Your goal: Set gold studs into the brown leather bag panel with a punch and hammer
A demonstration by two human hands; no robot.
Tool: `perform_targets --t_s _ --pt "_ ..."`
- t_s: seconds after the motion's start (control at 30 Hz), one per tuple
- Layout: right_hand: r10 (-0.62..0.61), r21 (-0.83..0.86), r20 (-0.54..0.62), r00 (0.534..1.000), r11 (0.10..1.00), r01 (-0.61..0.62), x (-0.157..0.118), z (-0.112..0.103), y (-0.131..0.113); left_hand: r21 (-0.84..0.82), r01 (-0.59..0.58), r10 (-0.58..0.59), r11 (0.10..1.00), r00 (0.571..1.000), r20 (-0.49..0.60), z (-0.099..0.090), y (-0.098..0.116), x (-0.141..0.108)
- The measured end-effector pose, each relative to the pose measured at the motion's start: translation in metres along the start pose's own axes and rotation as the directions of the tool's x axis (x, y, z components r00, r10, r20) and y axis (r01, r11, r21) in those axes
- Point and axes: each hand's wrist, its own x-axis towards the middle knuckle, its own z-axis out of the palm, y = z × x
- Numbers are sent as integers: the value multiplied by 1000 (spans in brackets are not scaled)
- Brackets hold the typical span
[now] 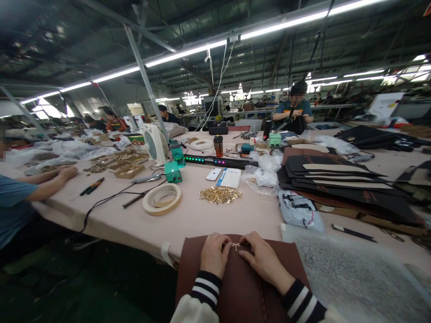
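A brown leather panel [232, 291] lies at the table's front edge, with a row of stitched or laced detail running down it. On its upper part is a small gold-coloured metal fitting [236, 246], between my two hands. My left hand [214, 255] has thumb and fingertips pinched at the fitting's left end. From the other side, my right hand [264, 259] has bent fingers at its right end, with the thumb resting lower on the leather. My fingertips hide part of the fitting. Beyond the panel lies a pile of similar gold-coloured fittings [220, 195].
Rolls of tape [161, 199], a soldering-type tool [147, 178] with cables and a green box [173, 172] lie left. A phone [213, 174] sits behind the pile. Stacked leather pieces [333, 175] and a plastic bag [301, 211] are right. A co-worker's arm [50, 181] reaches in at left.
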Motion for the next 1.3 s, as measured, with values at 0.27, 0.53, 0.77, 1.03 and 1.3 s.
perform_targets --t_s 0.27,0.53,0.77,1.03,1.3 --pt "17 -6 31 999 1000 -17 4 -2 -1 16 11 -12 1000 1000 21 -1 2 1" --pt "35 -23 51 998 999 -33 5 -5 -1 67 24 -28 997 998 62 -3 6 6" --pt "29 -28 41 999 999 -27 5 -4 -3 120 44 -57 992 993 107 -7 9 10" --pt "33 -41 43 999 999 -32 4 -6 -3 159 54 -76 986 988 133 -10 13 12" --pt "33 -42 49 998 999 -31 5 -5 -1 167 58 -81 984 988 133 -11 14 13"
